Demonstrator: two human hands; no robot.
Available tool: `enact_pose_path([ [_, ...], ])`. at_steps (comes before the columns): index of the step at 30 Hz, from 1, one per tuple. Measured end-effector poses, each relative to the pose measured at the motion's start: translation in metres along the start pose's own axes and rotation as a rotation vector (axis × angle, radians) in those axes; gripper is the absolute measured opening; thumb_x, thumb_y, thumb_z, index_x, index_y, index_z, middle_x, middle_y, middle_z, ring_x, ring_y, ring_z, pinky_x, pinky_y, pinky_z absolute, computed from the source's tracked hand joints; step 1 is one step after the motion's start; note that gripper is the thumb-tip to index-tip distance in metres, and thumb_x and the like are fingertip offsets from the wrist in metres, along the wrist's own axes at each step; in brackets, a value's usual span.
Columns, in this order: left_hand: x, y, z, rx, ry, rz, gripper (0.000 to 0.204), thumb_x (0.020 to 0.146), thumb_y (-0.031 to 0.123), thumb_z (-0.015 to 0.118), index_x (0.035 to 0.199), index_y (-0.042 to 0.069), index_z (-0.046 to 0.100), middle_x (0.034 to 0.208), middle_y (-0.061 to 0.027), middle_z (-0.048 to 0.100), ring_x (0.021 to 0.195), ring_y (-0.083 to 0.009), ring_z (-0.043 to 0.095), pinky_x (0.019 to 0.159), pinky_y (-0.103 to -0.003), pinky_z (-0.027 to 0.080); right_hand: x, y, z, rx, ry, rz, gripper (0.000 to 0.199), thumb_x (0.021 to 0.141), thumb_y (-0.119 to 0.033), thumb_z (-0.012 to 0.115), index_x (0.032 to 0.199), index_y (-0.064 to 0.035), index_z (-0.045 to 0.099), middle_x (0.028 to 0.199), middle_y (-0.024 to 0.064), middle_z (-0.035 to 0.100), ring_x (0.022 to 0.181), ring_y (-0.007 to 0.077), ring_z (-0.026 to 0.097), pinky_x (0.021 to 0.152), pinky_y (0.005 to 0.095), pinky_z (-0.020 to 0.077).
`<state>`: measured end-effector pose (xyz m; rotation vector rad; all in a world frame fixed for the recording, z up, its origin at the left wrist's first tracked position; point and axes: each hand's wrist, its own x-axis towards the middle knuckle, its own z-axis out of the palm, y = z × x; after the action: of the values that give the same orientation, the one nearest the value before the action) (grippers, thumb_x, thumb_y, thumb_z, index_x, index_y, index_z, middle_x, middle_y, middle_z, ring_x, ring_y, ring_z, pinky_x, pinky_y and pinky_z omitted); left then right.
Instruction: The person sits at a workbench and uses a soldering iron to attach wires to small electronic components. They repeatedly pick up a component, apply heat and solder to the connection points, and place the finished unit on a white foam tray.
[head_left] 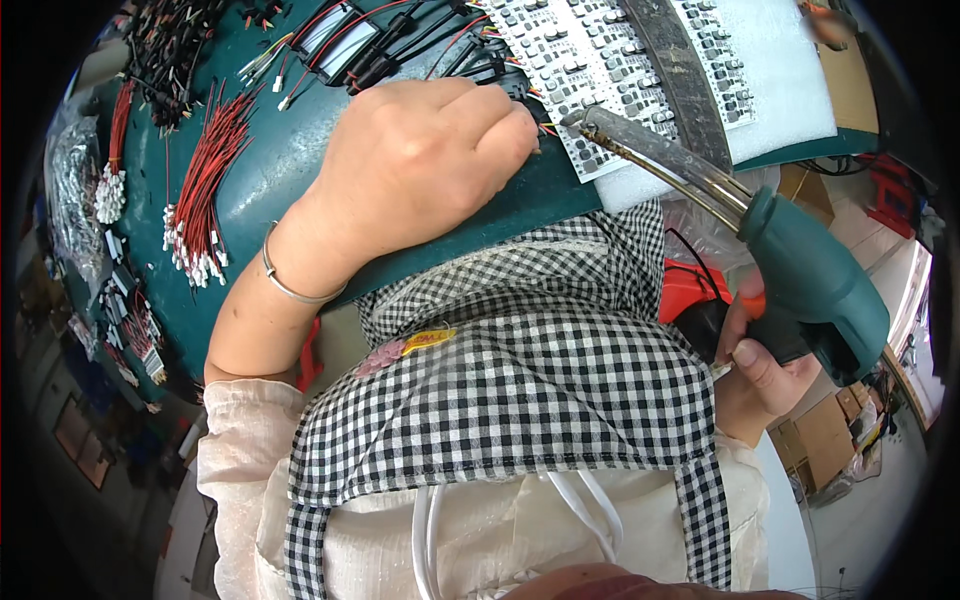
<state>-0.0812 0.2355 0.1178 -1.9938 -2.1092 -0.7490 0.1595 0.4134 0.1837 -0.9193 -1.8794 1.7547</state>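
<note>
Left hand (pixel 430 160) curls beside the board (pixel 615 75), seemingly pinching wires (pixel 547 129) at its left edge, right hand (pixel 768 378) grips the iron (pixel 815 270), tip (pixel 572 118) over that edge: best hold those wires dead steady.

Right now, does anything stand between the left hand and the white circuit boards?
Nothing visible blocks the left hand from the circuit boards' near edge; thin wires reach from it toward them. The soldering gun has its tip over that edge; contact is unclear. The dark strip crosses the boards farther right.
</note>
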Motion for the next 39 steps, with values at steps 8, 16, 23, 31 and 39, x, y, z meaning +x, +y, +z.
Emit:
enact_pose_path([
  [8, 0.002, 0.009, -0.002, 0.057, -0.018, -0.034, 0.023, 0.071, 0.013, 0.071, 0.088, 0.001, 0.061, 0.063, -0.0031, 0.052, 0.054, -0.0162, 0.054, 0.043, -0.028, 0.042, -0.002, -0.008, 0.013, -0.054, 0.077, 0.031, 0.06, 0.059, -0.017, 0.075, 0.105, 0.0129, 0.051, 0.088, 0.0166, 0.056, 0.044, 0.0139, 0.047, 0.036, 0.0224, 0.0352],
  [16, 0.002, 0.014, -0.001, 0.041, 0.009, -0.066, 0.026, 0.071, 0.013, 0.071, 0.092, 0.001, 0.06, 0.063, -0.0031, 0.052, 0.053, -0.016, 0.053, 0.042, -0.027, 0.041, 0.0, -0.012, 0.0, 0.033, -0.022, 0.149, 0.058, 0.059, -0.007, 0.075, 0.108, 0.011, 0.05, 0.087, 0.0184, 0.058, 0.052, 0.0181, 0.053, 0.043, 0.0255, 0.0418],
  [23, 0.001, 0.015, -0.001, 0.046, -0.003, -0.072, 0.029, 0.07, 0.012, 0.072, 0.093, 0.0, 0.06, 0.063, -0.0026, 0.051, 0.053, -0.0155, 0.052, 0.042, -0.027, 0.041, 0.013, -0.014, -0.008, 0.124, -0.1, 0.116, 0.062, 0.06, -0.007, 0.073, 0.11, 0.0171, 0.045, 0.089, 0.0233, 0.057, 0.047, 0.0167, 0.051, 0.037, 0.0241, 0.0417],
  [31, 0.001, 0.016, -0.001, 0.038, -0.001, -0.078, 0.027, 0.07, 0.012, 0.072, 0.091, 0.0, 0.06, 0.062, -0.0025, 0.051, 0.052, -0.0154, 0.053, 0.042, -0.027, 0.041, 0.019, -0.009, -0.018, 0.181, -0.147, 0.066, 0.067, 0.061, -0.009, 0.072, 0.112, 0.0215, 0.042, 0.1, 0.0305, 0.056, 0.042, 0.0143, 0.048, 0.033, 0.0226, 0.0398],
  [39, 0.0, 0.017, 0.006, -0.054, 0.1, -0.231, 0.022, 0.069, 0.013, 0.077, 0.082, 0.004, 0.061, 0.065, -0.0048, 0.057, 0.049, -0.0187, 0.054, 0.042, -0.028, 0.042, 0.014, -0.009, -0.02, 0.143, -0.135, 0.036, 0.068, 0.062, -0.012, 0.073, 0.114, 0.0193, 0.041, 0.089, 0.0239, 0.052, 0.04, 0.0141, 0.046, 0.034, 0.0227, 0.039],
])
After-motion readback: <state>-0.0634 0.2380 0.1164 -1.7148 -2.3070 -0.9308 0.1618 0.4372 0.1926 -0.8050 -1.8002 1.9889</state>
